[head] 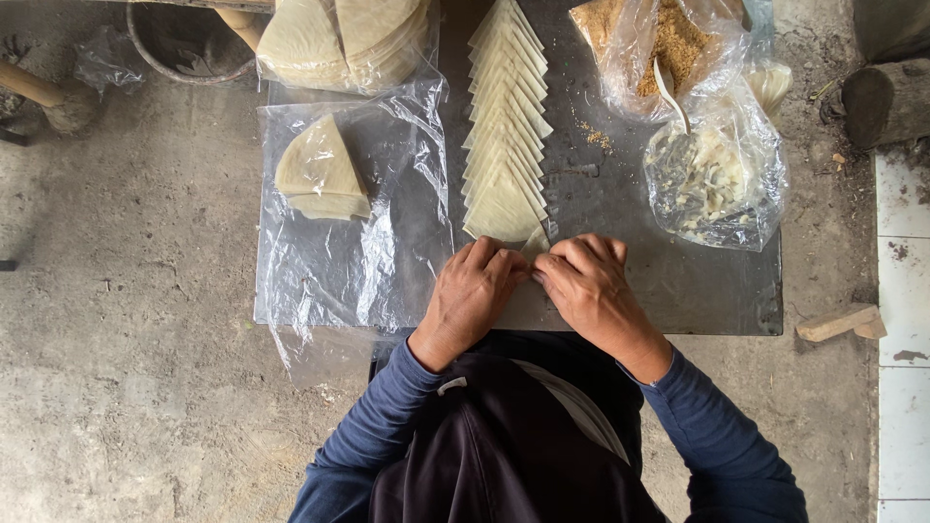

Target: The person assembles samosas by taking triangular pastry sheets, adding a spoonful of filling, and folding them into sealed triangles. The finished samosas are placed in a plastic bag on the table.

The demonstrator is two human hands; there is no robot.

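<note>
Left hand (470, 295) and right hand (589, 286) are pinching shut on one pastry sheet (536, 242), probably folding it, at the tray (717, 291) edge; folded row (506, 126) is lying done, wrapper stack (320, 174) waiting.

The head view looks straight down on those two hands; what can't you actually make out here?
- Head view: the pale wrapper piece is mostly covered by the left hand and right hand; its fold is unseen.
- The stack of round wrappers is cut by the top edge.
- The chopped filling blurs behind its crinkled plastic bag.
</note>
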